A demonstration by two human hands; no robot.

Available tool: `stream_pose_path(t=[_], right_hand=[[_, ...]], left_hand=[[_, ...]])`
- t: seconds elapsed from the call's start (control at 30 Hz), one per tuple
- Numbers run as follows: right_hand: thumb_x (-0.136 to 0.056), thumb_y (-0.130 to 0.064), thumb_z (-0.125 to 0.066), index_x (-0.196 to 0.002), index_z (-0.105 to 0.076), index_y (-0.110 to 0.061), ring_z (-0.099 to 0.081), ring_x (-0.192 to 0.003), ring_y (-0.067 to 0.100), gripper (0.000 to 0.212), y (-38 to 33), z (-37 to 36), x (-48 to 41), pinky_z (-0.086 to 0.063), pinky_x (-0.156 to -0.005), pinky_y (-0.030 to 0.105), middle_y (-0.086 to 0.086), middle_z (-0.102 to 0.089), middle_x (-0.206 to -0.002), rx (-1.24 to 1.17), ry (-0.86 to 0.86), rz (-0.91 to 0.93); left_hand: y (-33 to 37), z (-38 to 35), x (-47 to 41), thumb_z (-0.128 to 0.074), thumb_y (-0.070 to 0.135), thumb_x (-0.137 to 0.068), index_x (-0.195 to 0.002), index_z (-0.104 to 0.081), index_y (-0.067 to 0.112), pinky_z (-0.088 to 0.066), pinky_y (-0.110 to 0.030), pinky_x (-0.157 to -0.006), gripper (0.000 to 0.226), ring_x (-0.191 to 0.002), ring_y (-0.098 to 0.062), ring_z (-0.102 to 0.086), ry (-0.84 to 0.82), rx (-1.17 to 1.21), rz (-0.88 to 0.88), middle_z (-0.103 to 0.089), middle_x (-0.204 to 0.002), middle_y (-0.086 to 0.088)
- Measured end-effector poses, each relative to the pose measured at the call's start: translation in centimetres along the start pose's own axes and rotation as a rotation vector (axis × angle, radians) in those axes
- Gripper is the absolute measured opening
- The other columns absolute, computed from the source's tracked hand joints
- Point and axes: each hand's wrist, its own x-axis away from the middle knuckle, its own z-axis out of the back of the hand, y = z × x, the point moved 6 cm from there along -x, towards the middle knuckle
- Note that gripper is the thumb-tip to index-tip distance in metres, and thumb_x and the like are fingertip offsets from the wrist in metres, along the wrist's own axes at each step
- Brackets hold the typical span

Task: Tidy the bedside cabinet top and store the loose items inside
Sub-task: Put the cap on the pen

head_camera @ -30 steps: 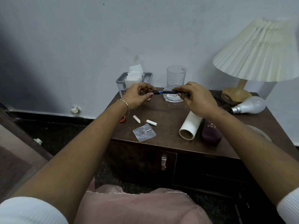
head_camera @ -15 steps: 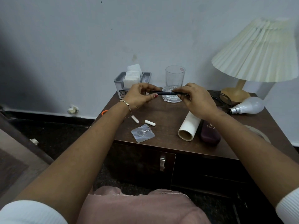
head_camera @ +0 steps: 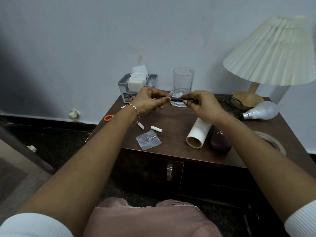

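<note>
Above the far middle of the bench (head_camera: 174,120), a dark pen (head_camera: 177,99) held level between both hands. Left hand (head_camera: 147,101) pinching the pen's left end with thumb and curled fingers. Right hand (head_camera: 203,106) clenched round its right part, the tip poking out to the right.

Just behind the pen, standing upright: an empty glass (head_camera: 183,81). Left of the glass, against the wall: a grey holder (head_camera: 124,84) stuffed with white tissues. At the left edge, beside the left forearm: an orange scissors handle (head_camera: 109,117).

Nearer, lying flat and apart: two short white sticks (head_camera: 156,129), with a clear adhesive hook (head_camera: 148,139) just beside them. Right of those, partly under the right forearm: a white tube (head_camera: 198,134), open end facing near, just beside a maroon case (head_camera: 219,139).

Far right: a lamp (head_camera: 273,53) with a pleated shade, and a bulb (head_camera: 261,110) lying by its base. Near right, mostly hidden by the arm: a tape roll (head_camera: 273,142).
</note>
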Motion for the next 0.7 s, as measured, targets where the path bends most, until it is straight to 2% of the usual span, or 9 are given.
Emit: stream_pose_path(t=[0.13, 0.23, 0.3, 0.4, 0.57, 0.7], right_hand=[[-0.093, -0.016, -0.06, -0.114, -0.07, -0.02, -0.061, -0.101, 0.018, 0.024, -0.5, -0.5, 0.0, -0.049, -0.087, 0.034, 0.0, -0.071, -0.109, 0.063, -0.035, -0.004], [-0.093, -0.018, -0.059, -0.116, -0.069, -0.021, -0.061, -0.103, 0.019, 0.026, -0.8, -1.2, -0.1, -0.045, -0.082, 0.028, 0.0, -0.07, -0.111, 0.141, -0.082, 0.001], [-0.093, -0.018, -0.058, -0.116, -0.069, -0.025, -0.061, -0.103, 0.021, 0.026, -0.9, -1.9, -0.2, -0.044, -0.08, 0.029, 0.0, -0.069, -0.111, 0.218, -0.123, -0.009], [-0.092, -0.016, -0.058, -0.116, -0.069, -0.025, -0.062, -0.104, 0.021, 0.028, -0.6, -2.8, -0.5, -0.049, -0.086, 0.032, 0.001, -0.07, -0.11, 0.212, -0.163, -0.056], [-0.088, -0.009, -0.062, -0.11, -0.071, -0.02, -0.063, -0.105, 0.018, 0.027, 0.5, -3.1, -0.7, -0.047, -0.09, 0.027, 0.001, -0.072, -0.109, 0.17, -0.151, -0.137], [-0.085, -0.003, -0.058, -0.107, -0.072, -0.019, -0.062, -0.107, 0.022, 0.031, 0.9, -3.5, -1.0, -0.048, -0.092, 0.029, 0.003, -0.07, -0.111, 0.25, -0.191, -0.159]], left_hand=[[-0.6, 0.1, 0.3, -0.069, 0.013, -0.084, -0.094, -0.072, 0.015, -0.045, -0.01, -0.048, 0.011, -0.053, -0.001, -0.059, -0.013, 0.006, 0.036, -0.063, -0.067, -0.002], [-0.8, -0.1, 0.2, -0.069, 0.013, -0.083, -0.104, -0.071, 0.01, -0.045, -0.009, -0.059, 0.021, -0.065, 0.0, -0.058, -0.053, -0.192, 0.023, -0.067, -0.078, 0.0], [-1.1, -0.7, 0.0, -0.071, 0.015, -0.082, -0.102, -0.071, 0.015, -0.046, -0.014, -0.069, 0.02, -0.076, -0.005, -0.059, -0.085, -0.356, 0.019, -0.07, -0.09, -0.001], [-1.8, -1.0, -0.3, -0.072, 0.02, -0.082, -0.096, -0.068, 0.025, -0.044, -0.019, -0.072, 0.015, -0.08, -0.005, -0.061, -0.062, -0.494, 0.016, -0.07, -0.093, 0.003], [-3.3, 0.4, -0.4, -0.072, 0.021, -0.081, -0.102, -0.068, 0.018, -0.048, -0.025, -0.084, 0.022, -0.095, -0.014, -0.064, -0.007, -0.598, 0.052, -0.071, -0.101, -0.002], [-4.4, 0.7, -0.4, -0.071, 0.022, -0.082, -0.105, -0.067, 0.018, -0.047, -0.025, -0.085, 0.023, -0.095, -0.011, -0.06, -0.006, -0.655, 0.08, -0.07, -0.106, -0.001]])
